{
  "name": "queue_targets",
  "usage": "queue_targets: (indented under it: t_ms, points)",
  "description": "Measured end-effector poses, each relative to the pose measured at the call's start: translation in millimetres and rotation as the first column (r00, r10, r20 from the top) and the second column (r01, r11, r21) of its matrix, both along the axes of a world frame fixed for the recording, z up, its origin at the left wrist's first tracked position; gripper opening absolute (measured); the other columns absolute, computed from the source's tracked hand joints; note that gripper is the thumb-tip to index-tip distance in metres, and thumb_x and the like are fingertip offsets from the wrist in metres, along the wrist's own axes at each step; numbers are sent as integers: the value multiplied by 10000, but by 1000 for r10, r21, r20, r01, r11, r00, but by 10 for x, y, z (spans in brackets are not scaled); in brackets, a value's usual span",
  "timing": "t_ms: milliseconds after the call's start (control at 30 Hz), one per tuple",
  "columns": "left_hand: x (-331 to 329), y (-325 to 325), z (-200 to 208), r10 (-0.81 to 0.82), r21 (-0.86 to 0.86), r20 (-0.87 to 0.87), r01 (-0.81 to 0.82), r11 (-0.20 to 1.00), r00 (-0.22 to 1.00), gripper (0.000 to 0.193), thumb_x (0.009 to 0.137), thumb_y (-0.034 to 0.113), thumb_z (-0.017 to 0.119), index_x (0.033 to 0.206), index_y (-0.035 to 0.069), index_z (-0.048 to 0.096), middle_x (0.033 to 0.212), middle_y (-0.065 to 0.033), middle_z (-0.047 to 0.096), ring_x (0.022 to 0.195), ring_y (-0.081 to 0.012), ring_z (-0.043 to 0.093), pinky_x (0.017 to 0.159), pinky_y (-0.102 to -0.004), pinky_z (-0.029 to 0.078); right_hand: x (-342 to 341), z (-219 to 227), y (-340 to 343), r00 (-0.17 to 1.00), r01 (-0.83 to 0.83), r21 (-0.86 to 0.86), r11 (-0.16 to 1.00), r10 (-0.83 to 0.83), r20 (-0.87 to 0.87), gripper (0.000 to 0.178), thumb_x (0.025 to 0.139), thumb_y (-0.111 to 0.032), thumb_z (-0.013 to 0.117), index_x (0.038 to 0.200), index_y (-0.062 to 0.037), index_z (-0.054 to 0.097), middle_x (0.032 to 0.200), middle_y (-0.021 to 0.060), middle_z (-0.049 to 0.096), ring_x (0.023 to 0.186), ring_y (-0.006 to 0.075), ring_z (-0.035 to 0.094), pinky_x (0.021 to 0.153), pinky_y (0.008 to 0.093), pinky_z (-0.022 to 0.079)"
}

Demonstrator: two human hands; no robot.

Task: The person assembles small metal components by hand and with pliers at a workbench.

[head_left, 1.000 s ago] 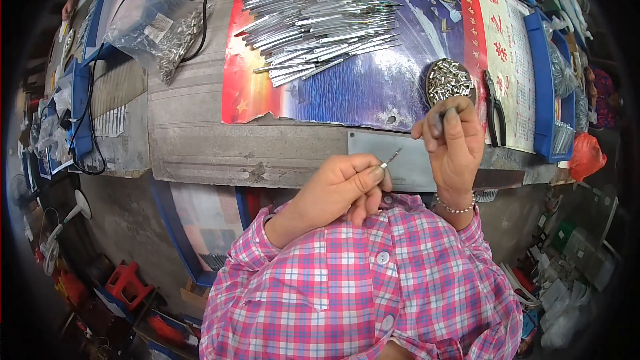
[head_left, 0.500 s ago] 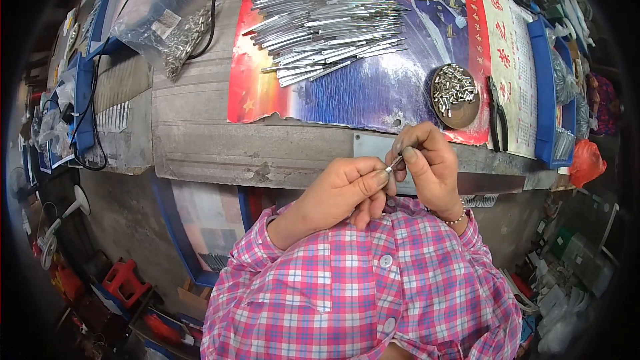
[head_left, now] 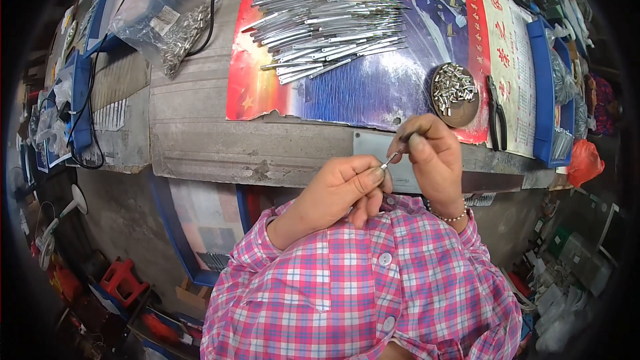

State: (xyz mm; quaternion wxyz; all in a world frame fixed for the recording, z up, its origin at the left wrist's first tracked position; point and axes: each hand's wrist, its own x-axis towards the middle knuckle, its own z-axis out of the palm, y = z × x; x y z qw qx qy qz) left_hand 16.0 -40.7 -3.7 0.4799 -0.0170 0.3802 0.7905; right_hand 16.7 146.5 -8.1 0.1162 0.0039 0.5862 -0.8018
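In front of my chest, above the table's near edge, my left hand (head_left: pixel 350 185) pinches one end of a slim metal pin (head_left: pixel 393 159), with a short shiny silver part at the fingertips. The thumb and forefinger of my right hand (head_left: pixel 437 160) close on its other end, where something small and dark shows. Beyond my right hand, a round brown bowl (head_left: pixel 460 121) holds many short silver metal tubes (head_left: pixel 455 85). Black-handled pliers (head_left: pixel 497 117) lie beside the bowl. A large heap of long thin metal strips (head_left: pixel 327 27) covers the far part of a printed poster (head_left: pixel 373 97).
A clear plastic bag (head_left: pixel 150 10) of small metal parts lies on the grey table (head_left: pixel 200 140) at the far left, near a black cable (head_left: pixel 212 20). Blue bins stand at the left (head_left: pixel 81 103) and right (head_left: pixel 548 93). A red bag (head_left: pixel 585 162) hangs at the right edge.
My right hand has drawn slightly up and right, away from the left, so more of the slim metal pin shows between them. My left hand has shifted a little left.
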Motion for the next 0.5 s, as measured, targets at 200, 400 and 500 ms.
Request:
queue_targets:
  t_ms: [200, 400, 500]
  points:
    - [10, -15, -13, 0, -4, -13, 0, 1000, 1000, 270, 945, 222, 406, 861, -5, 527, 574, -54, 544, 400, -65, 465, 393, -164, 374, 29, 3, -79, 997, -50, 50, 998, 53, -51, 116, 890, -91, 498, 933, 14, 473, 845, 51, 512, 749, 98, 537, 664, 231, 455]
    - [13, -34, -10, -19, -2, -24, 19, 1000, 1000, 274, 947, 219, 401, 858, -8, 525, 570, -53, 543, 401, -65, 464, 394, -167, 372, 66, -4, -159, 987, -38, 183, 982, 66, -148, 142, 912, -142, 457, 915, -6, 416, 810, 53, 440, 705, 106, 484, 654, 255, 449]
    - [22, -31, -17, -19, 3, -24, 19, 1000, 1000, 276, 948, 219, 399, 859, -10, 524, 573, -55, 545, 401, -65, 465, 393, -167, 372, 99, -54, -206, 985, 15, 171, 985, 15, -173, 151, 921, -161, 437, 906, -14, 404, 802, 55, 431, 700, 111, 481, 648, 257, 446]
